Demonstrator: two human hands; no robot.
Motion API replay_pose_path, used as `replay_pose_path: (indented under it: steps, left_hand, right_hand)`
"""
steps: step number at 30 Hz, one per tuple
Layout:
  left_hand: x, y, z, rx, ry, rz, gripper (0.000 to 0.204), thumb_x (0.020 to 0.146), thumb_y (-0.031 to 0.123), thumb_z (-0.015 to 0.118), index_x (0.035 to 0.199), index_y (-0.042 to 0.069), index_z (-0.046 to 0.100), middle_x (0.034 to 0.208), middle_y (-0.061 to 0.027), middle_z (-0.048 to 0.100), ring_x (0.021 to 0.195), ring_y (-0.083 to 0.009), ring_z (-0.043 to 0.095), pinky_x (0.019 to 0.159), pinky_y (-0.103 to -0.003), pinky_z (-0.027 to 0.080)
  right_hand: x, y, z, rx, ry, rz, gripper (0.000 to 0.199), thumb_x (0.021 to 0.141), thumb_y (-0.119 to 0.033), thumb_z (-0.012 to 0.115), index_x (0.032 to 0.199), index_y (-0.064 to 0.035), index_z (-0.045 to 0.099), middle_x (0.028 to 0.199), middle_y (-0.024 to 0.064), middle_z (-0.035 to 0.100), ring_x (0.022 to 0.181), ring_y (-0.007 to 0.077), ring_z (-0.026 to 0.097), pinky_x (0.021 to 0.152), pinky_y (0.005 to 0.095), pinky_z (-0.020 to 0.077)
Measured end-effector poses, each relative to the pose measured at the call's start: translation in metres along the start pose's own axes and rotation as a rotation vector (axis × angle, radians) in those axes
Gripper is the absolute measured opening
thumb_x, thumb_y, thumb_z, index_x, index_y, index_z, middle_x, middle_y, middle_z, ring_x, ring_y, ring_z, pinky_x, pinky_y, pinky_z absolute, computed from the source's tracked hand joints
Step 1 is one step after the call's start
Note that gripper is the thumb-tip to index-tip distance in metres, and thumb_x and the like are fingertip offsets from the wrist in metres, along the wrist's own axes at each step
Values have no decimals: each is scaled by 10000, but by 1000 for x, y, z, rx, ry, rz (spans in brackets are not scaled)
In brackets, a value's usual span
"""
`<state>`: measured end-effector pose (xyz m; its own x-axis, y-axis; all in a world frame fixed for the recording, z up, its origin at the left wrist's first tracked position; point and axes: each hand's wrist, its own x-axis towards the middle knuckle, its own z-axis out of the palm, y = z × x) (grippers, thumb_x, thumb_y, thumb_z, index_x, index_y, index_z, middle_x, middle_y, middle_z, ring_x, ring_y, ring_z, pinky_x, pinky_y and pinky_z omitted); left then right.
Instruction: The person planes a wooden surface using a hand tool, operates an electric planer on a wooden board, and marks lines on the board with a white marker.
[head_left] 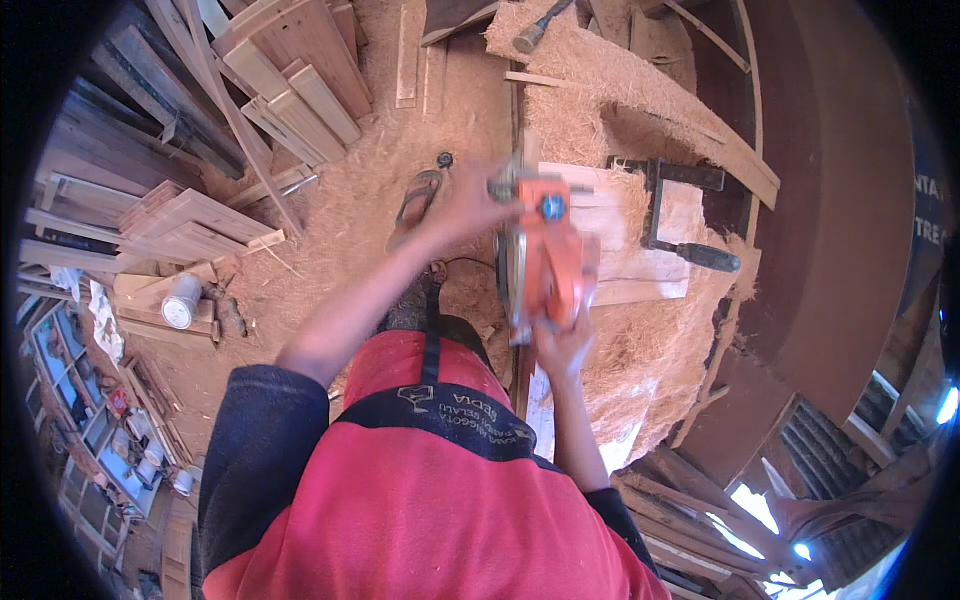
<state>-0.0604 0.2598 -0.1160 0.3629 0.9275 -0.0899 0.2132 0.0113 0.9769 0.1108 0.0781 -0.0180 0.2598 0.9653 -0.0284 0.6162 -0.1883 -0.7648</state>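
An orange electric planer with a blue-topped knob lies over a pale wooden board on the bench. My right hand is closed round its rear handle, at the end nearest me. At the far left end of the planer, my left hand grips the metal guide part; motion blurs its fingers. To the right, a dark clamp with a black handle bears on the board. Wood shavings cover much of the bench around the board.
Stacked planks and cut boards lie on the left. A white tub stands beside them on the shaving-strewn floor. A dark-handled tool rests at the bench's far end. A large brown panel borders the bench's right side.
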Motion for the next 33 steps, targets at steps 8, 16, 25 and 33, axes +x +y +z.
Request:
replay_pose_path:
  steps: [8, 16, 25, 33]
  left_hand:
    - [81, -8, -38, -24, 7, -28, 566, 748, 384, 858, 1135, -6, 719, 843, -70, 723, 773, -107, 631, 722, -311, 525]
    - [-110, 1, 49, 74, 2, -100, 918, 698, 492, 865, 1392, -21, 551, 1150, -221, 519, 1116, -370, 491, 980, -430, 413]
    - [16, -8, -3, 99, 75, 12, 603, 720, 345, 851, 1205, 25, 690, 1014, -197, 700, 944, -285, 675, 857, -396, 520]
    - [82, -6, -42, -11, -6, -46, 558, 720, 390, 869, 1106, 11, 732, 896, -156, 744, 843, -239, 710, 760, -362, 540]
  right_hand:
    - [92, -20, 26, 146, -35, 121, 335, 763, -113, 723, 1052, 20, 619, 911, 242, 638, 788, 368, 637, 703, 444, 508]
    - [-126, 32, -32, 61, -59, 264, 203, 798, -98, 705, 966, -4, 640, 758, 48, 648, 687, 142, 620, 617, 308, 501]
    - [14, 0, 8, 65, 18, 54, 280, 776, -117, 702, 1011, 16, 631, 803, 188, 640, 672, 294, 619, 654, 379, 504]
    - [87, -22, 27, 92, -34, 176, 418, 754, -94, 733, 1149, 2, 635, 936, 176, 690, 780, 312, 651, 727, 401, 522]
